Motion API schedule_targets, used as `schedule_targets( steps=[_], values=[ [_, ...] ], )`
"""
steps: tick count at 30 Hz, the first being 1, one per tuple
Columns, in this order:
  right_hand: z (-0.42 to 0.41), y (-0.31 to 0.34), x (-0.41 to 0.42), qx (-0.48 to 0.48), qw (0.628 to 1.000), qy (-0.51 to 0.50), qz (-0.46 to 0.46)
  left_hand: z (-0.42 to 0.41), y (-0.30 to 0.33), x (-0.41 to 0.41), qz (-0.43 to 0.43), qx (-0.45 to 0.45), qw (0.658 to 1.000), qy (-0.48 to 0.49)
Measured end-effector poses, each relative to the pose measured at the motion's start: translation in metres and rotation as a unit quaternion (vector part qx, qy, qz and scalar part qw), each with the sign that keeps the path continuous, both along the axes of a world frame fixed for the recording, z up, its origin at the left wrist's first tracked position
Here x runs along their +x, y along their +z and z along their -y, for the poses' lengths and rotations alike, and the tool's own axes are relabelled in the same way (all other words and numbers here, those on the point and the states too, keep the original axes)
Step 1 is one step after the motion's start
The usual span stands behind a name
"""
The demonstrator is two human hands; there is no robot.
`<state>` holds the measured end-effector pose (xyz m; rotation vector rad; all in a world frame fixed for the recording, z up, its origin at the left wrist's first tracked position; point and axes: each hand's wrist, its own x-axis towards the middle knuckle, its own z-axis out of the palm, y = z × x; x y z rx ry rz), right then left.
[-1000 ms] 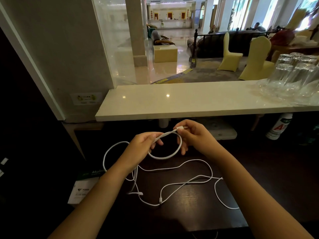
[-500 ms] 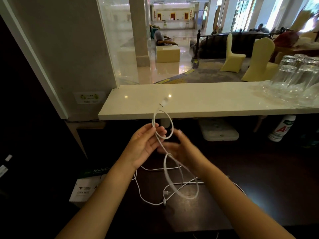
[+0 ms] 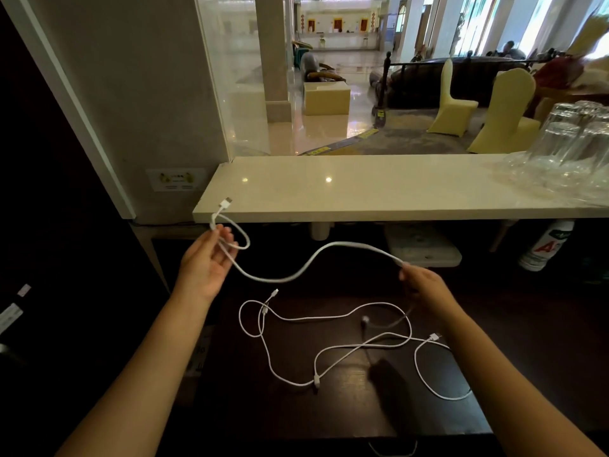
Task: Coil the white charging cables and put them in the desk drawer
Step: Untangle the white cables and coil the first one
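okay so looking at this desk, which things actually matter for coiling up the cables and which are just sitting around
Part of the job:
- held white cable, stretched between left hand and right hand
- loose white cables on the dark desk

Just lying about:
- drinking glasses
- marble counter
- white bottle

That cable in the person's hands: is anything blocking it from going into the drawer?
No drawer shows in this view, so the way there cannot be judged. The held cable hangs free between the left hand and right hand, above loose cables on the dark desk.
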<state>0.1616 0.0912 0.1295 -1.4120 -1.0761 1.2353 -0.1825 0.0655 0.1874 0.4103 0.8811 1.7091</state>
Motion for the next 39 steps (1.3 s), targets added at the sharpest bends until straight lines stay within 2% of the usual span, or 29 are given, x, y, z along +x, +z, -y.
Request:
schedule_targets(
  steps=[2,4,6,7,9,11,13,16,19,24,28,34,39],
  values=[
    [-0.005,0.000,0.015,-0.019,0.997,-0.070,-0.018,0.001,-0.001,-0.015,0.005,-0.011,0.999,0.031],
    [-0.007,0.000,0.022,-0.025,0.997,-0.070,0.034,0.003,-0.002,-0.022,0.009,-0.010,0.999,0.034],
    [-0.006,0.000,0.016,-0.031,0.980,0.019,0.194,0.005,-0.003,-0.017,0.027,0.009,1.000,0.008],
    [-0.005,-0.001,0.008,-0.024,0.957,0.068,0.280,0.006,-0.002,-0.011,0.025,0.018,0.999,-0.015],
    [0.000,0.002,-0.015,0.037,0.922,0.125,0.364,0.009,0.002,0.008,-0.007,0.024,0.997,-0.069],
    [0.009,0.012,-0.043,0.138,0.913,0.166,0.346,0.012,0.006,0.028,-0.034,0.026,0.993,-0.114],
    [0.025,0.026,-0.074,0.174,0.923,0.222,0.263,0.014,0.005,0.044,-0.050,0.028,0.987,-0.147],
    [0.048,0.039,-0.106,0.108,0.930,0.333,0.111,0.017,0.002,0.057,-0.056,0.031,0.983,-0.174],
    [0.064,0.033,-0.124,0.051,0.915,0.397,0.050,0.020,0.002,0.059,-0.040,0.040,0.978,-0.200],
    [0.068,0.017,-0.143,0.080,0.910,0.402,0.060,0.026,0.002,0.055,-0.062,0.053,0.968,-0.237],
    [0.059,0.019,-0.121,0.019,0.891,0.453,0.039,0.027,0.000,0.038,-0.075,0.074,0.962,-0.253],
    [0.023,0.013,-0.067,-0.018,0.824,0.533,0.190,0.036,0.002,0.016,-0.114,0.085,0.947,-0.288],
    [-0.005,0.028,-0.056,-0.018,0.844,0.487,0.222,0.048,-0.004,0.014,-0.144,0.064,0.927,-0.339]
  ],
)
